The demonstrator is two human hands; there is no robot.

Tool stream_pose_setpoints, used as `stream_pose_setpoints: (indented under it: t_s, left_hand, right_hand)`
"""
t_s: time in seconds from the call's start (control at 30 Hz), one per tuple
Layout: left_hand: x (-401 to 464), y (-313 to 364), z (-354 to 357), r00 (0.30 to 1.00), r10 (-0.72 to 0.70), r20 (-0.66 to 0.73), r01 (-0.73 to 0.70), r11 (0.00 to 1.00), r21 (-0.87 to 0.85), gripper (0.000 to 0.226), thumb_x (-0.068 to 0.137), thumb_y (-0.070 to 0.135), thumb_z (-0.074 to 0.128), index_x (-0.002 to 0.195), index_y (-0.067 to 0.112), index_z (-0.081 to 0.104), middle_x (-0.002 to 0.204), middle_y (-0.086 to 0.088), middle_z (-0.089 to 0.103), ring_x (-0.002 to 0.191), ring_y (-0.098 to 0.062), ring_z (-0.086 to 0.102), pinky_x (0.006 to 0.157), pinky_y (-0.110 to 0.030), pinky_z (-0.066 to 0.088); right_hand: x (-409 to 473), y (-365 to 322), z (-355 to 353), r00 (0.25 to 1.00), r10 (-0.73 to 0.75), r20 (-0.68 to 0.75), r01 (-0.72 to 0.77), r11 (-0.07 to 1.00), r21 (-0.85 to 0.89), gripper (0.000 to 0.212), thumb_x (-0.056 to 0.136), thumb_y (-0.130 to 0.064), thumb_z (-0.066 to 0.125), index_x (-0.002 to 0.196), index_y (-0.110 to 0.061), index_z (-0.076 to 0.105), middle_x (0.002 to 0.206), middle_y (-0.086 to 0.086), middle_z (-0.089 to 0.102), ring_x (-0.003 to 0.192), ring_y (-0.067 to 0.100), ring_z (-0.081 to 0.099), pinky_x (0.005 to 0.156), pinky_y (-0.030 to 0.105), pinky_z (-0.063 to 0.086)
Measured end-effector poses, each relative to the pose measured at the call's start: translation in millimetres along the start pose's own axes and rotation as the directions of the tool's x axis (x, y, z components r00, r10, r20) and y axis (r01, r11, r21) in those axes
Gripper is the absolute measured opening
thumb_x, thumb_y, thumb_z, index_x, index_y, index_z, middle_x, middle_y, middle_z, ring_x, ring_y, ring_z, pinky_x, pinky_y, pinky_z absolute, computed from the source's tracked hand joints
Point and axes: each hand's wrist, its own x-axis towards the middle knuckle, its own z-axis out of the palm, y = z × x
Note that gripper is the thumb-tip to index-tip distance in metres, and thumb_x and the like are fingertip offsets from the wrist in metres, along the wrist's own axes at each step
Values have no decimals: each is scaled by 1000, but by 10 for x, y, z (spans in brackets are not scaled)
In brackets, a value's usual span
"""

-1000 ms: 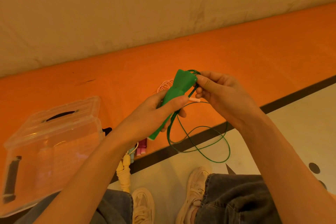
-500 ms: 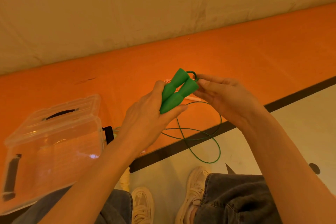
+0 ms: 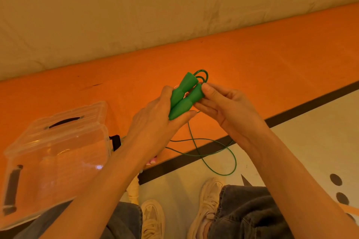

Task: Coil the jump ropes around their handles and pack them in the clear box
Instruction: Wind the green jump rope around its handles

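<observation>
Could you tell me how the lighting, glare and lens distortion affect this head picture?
Head view: warm orange light tints everything; small glare spots on the clear plastic box; wide-angle lens bows the orange floor mat's edge; the green plastic jump-rope handles, held by left hand and right hand, look sharp; the thin green rope is readable.

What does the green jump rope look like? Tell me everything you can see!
The green jump rope has two smooth, plastic-looking handles held side by side, tips pointing up and away. The left hand grips their lower ends; the right hand pinches near the top, where thin shiny cord makes small loops. The rest of the cord hangs loose below in big loops.
</observation>
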Motion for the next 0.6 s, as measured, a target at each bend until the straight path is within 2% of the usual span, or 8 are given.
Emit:
stream_pose_setpoints:
  t_s: [0.1, 0.17, 0.33, 0.43, 0.5, 0.6]
  left_hand:
    - [-20, -9, 12, 1000, -6, -26, 4, 997, -76, 43, 82, 61, 54, 104, 27, 38, 70, 12, 46, 61, -7, 45, 53, -32, 31]
    - [-30, -22, 25, 999, -19, -25, 16, 994, -111, 43, 83, 60, 56, 105, 26, 40, 70, 12, 47, 61, -8, 46, 54, -33, 32]
    - [-2, -46, 11, 1000, -14, 21, 15, 998, -54, 44, 83, 60, 56, 105, 28, 37, 72, 12, 47, 63, -11, 46, 54, -33, 33]
    - [-5, -23, 24, 1000, -13, 28, 14, 999, -44, 44, 82, 61, 56, 101, 28, 36, 72, 11, 48, 63, -12, 47, 54, -32, 32]
    - [-25, -4, 53, 999, -6, 46, 8, 999, -33, 42, 82, 62, 56, 97, 29, 33, 70, 11, 46, 61, -9, 46, 53, -32, 31]
    - [-32, 14, 84, 997, -2, 72, 5, 999, -51, 43, 81, 62, 56, 95, 30, 31, 69, 11, 45, 60, -5, 44, 52, -30, 29]
  right_hand:
    - [-4, 0, 50, 995, 72, 65, -73, 997, 25, 51, 90, -19, 54, 132, 10, 46, 130, 24, 57, 121, 33, 55, 100, 37, 47]
    - [-6, -9, 80, 986, 119, 117, -128, 989, 75, 58, 87, -20, 54, 135, 11, 42, 134, 24, 53, 125, 33, 52, 101, 38, 45]
    - [5, -15, 59, 983, 129, 134, -146, 981, 126, 47, 91, -10, 51, 134, 11, 44, 132, 26, 54, 120, 33, 57, 98, 35, 48]
    - [-15, 7, 68, 985, 111, 134, -122, 989, 82, 40, 92, -5, 51, 130, 8, 48, 129, 24, 57, 117, 30, 59, 97, 33, 49]
    - [-11, 37, 97, 992, 97, 86, -104, 992, 74, 42, 90, -2, 54, 130, 10, 48, 123, 25, 60, 109, 28, 61, 90, 29, 52]
    - [8, 88, 140, 999, 48, 0, -48, 993, 107, 47, 84, 1, 61, 128, 12, 47, 106, 16, 64, 90, 20, 65, 71, 23, 57]
